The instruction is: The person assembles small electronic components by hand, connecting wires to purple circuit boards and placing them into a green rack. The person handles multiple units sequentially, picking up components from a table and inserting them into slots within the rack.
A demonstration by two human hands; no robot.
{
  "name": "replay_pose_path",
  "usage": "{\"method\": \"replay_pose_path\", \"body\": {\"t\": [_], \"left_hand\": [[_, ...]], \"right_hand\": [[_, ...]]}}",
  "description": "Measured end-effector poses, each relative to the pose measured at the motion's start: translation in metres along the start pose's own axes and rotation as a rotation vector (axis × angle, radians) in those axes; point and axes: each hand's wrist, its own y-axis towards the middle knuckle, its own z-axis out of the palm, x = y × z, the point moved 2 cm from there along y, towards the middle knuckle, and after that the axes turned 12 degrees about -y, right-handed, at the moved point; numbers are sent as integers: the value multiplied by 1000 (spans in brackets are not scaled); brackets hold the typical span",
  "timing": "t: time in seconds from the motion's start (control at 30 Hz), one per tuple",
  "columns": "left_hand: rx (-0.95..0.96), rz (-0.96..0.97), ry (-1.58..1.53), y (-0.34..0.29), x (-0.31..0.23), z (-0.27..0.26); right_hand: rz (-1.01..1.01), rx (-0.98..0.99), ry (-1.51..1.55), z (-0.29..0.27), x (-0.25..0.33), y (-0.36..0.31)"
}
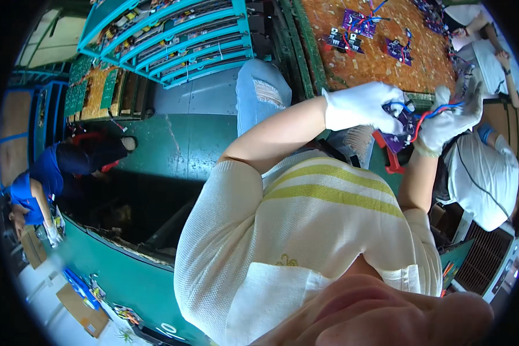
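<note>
Both of my hands wear white gloves and are raised before my chest at the table's near edge. Between them is a purple circuit board [399, 142], tilted, with red and blue wires [444, 108] coming off it. My left hand [360, 106] is closed on the board's left side, its fingertips bent over the top. My right hand [444, 130] is at the board's right side, with the wires running across its palm between thumb and fingers. Its grip is partly hidden by the wires.
A worn wooden work table [363, 63] ahead bears several purple boards [398, 52] with wires. A turquoise rack [184, 46] holding boards stands at far left. Other people sit at right [484, 173] and at left [52, 173]. A red stool [393, 161] shows below my hands.
</note>
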Motion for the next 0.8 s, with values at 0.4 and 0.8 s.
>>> {"method": "replay_pose_path", "body": {"t": [0.4, 0.8], "left_hand": [[-262, 381, 496, 15, -20, -23], [-455, 318, 546, 37, -23, -12]], "right_hand": [[411, 1132, 403, -38, -22, -12], [735, 299, 601, -31, -38, -13]]}}
